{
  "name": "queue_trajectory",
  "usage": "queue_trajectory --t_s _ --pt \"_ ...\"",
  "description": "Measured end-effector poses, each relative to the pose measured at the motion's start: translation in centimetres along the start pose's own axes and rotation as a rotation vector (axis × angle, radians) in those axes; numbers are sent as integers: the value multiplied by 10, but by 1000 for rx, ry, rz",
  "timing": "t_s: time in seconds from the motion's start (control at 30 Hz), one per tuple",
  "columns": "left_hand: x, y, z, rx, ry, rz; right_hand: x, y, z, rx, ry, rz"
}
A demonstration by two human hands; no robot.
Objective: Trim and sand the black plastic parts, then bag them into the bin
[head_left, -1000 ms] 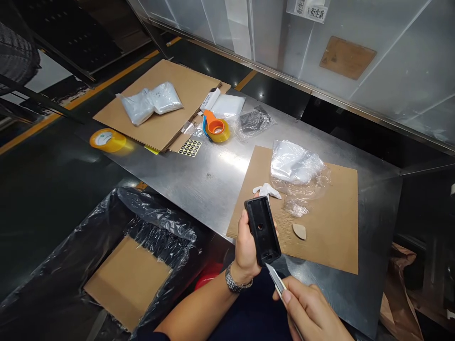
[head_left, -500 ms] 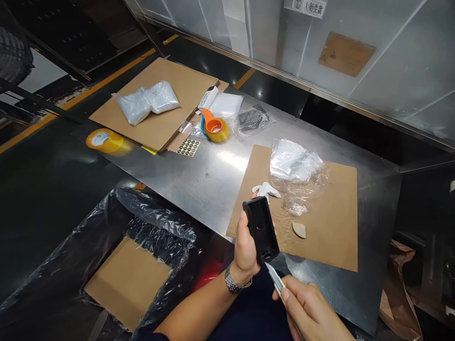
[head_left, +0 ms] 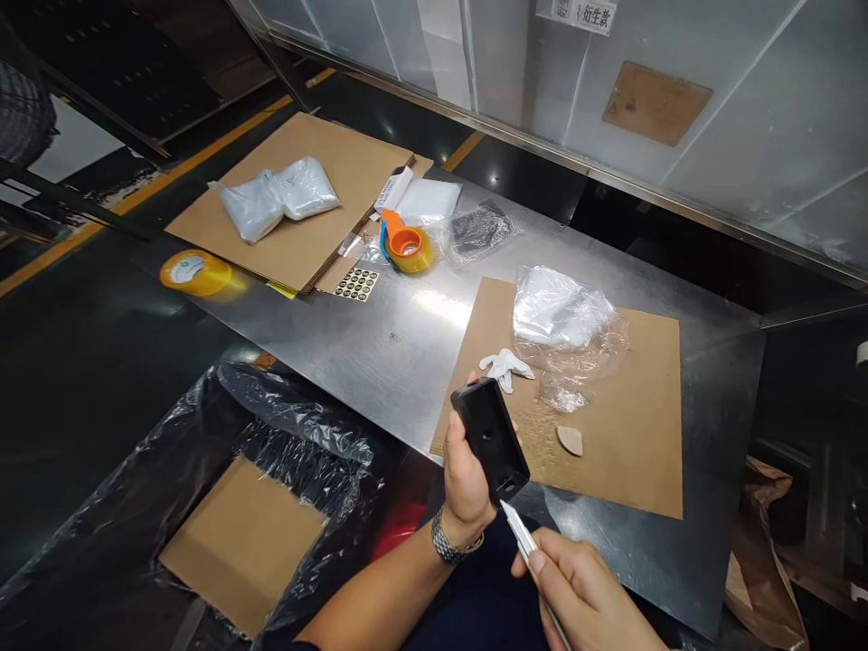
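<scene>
Black casing (head_left: 489, 436) | left hand (head_left: 467, 484): wrapped round casing | right hand (head_left: 576, 579): clenched on knife (head_left: 524, 540), tip at casing's edge

Your left hand (head_left: 467, 488) is bare, and around that wrist you wear a silver metal band (head_left: 453, 542) of small, closely set links with dark gaps. Your forearm (head_left: 383, 588) is uncovered down to a dark navy sleeve (head_left: 298, 646). Matching dark cloth (head_left: 467, 610) covers your body. Your right hand (head_left: 580, 579) is bare too.
</scene>
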State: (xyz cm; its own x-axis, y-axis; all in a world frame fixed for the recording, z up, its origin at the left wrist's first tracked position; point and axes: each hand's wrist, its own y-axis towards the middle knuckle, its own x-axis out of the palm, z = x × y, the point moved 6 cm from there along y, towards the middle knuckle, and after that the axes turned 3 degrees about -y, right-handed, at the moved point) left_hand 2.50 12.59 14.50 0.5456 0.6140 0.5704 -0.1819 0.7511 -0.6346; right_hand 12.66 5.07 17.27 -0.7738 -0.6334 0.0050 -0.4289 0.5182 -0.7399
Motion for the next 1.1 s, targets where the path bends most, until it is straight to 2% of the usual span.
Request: queue_trajectory --t_s 0.17,0.33,0.47,0.77,0.83,0.97,1.03,1.1 --pt "4 1 5 77 -88 -35 -4 -3 -1 -43 16 25" --pt "4 5 7 105 -203 -25 -20 -14 -8 -168 -378 239" --pt "4 5 6 113 -207 -36 -21 -19 -15 -287 -596 364" --pt "4 5 8 130 -176 -37 -15 -12 -20 -314 -694 334" --pt "3 4 10 161 -191 -12 -14 -12 -24 -417 -804 417" --pt "2 3 15 229 -225 1 -10 -20 -36 -650 -1100 720" --pt "3 2 18 259 -230 -9 -5 -21 -38 -676 -1238 794" --pt "3 2 20 286 -229 -9 0 -22 -39 -688 -1348 812"
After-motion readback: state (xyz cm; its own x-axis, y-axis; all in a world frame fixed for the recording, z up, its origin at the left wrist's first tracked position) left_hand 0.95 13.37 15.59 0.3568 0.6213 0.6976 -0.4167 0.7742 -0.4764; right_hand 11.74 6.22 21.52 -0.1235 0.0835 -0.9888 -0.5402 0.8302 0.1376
